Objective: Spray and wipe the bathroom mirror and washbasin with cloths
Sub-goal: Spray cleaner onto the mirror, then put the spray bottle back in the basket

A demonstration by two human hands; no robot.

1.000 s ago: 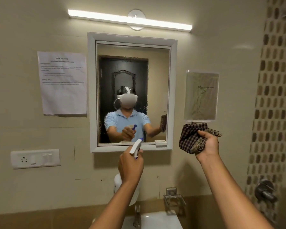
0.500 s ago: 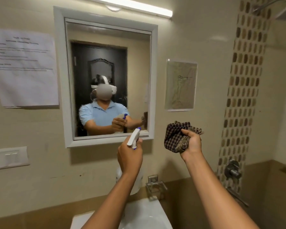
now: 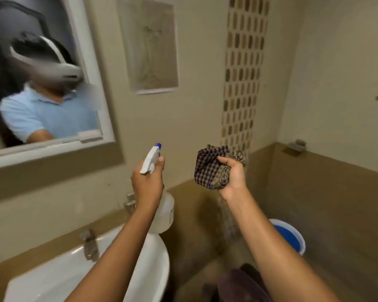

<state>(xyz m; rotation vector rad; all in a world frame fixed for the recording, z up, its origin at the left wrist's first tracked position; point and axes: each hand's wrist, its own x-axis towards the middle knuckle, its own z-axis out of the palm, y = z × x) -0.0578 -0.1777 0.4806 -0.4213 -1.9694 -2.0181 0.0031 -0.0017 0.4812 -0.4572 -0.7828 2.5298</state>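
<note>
Above washbasin (image 3: 52, 277): cloth (image 3: 207, 168) in right-hand grip (image 3: 232, 175).

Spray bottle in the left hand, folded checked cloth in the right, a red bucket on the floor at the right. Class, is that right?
Not quite: the head view shows the bucket is blue, not red. The rest holds: the left hand grips the spray bottle and the right hand grips the folded checked cloth.

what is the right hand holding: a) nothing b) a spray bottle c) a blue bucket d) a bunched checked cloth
d: the right hand has its fingers curled round a bunched checked cloth, while the spray bottle is gripped by the left hand.
</note>
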